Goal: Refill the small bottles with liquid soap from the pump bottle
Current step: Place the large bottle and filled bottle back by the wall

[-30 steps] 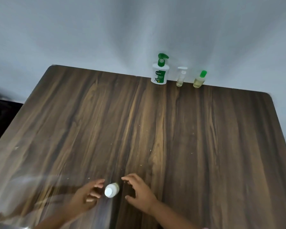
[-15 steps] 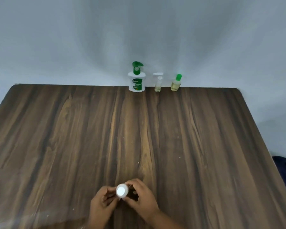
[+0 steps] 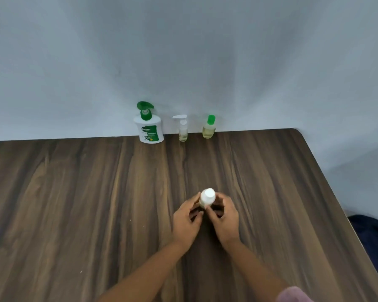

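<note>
A small bottle with a white cap (image 3: 207, 197) stands upright on the wooden table (image 3: 96, 203), between both hands. My left hand (image 3: 187, 221) holds its body from the left, and my right hand (image 3: 224, 219) pinches it from the right, just under the cap. At the far edge, against the wall, stands the white pump bottle with a green pump (image 3: 148, 125). To its right are a small clear bottle with a white pump (image 3: 182, 129) and a small bottle with a green cap (image 3: 209, 128) holding yellowish liquid.
A grey wall runs right behind the three far bottles. The table's right edge slants down from the far corner (image 3: 297, 130). A dark blue cloth (image 3: 371, 234) lies beyond that edge, low on the right.
Both hands have closed round the white-capped bottle, which a second ago stood free between open fingers. The view has lifted and shifted, so the hands show farther from the bottom edge.
</note>
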### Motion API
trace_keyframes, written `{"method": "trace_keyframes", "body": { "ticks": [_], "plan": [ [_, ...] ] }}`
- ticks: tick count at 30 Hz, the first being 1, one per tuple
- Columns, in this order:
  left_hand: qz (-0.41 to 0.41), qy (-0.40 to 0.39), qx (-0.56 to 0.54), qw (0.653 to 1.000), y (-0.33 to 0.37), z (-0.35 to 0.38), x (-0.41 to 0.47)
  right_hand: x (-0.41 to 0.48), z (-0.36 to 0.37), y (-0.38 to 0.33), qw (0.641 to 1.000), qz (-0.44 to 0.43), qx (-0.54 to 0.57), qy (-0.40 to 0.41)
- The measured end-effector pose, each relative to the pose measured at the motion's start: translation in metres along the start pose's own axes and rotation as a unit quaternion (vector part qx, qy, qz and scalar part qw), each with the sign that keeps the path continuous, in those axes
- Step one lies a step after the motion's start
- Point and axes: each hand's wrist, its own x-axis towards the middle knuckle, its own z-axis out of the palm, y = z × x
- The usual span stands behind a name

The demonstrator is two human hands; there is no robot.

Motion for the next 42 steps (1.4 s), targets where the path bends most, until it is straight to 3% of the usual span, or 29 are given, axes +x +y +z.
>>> {"method": "trace_keyframes", "body": {
  "ticks": [5,10,15,18,28,42],
  "plan": [
    [0.013,-0.019,0.024,0.999,0.006,0.042,0.072,0.084,-0.011,0.014,0.999,-0.011,0.006,0.05],
    [0.039,-0.001,0.115,0.993,0.006,0.073,0.139,0.153,-0.02,0.03,0.996,-0.017,0.009,0.089],
    [0.079,0.003,0.289,0.954,0.009,0.092,0.191,0.209,-0.03,0.036,0.994,-0.033,0.013,0.107],
    [0.098,0.002,0.334,0.938,0.009,0.095,0.212,0.231,-0.033,0.037,0.993,-0.051,0.01,0.103],
    [0.14,0.001,0.386,0.912,0.011,0.097,0.234,0.257,-0.029,0.043,0.988,-0.088,0.01,0.123],
    [0.137,-0.023,0.458,0.878,0.015,0.105,0.234,0.259,-0.025,0.044,0.986,-0.084,-0.039,0.135]
  ]
}}
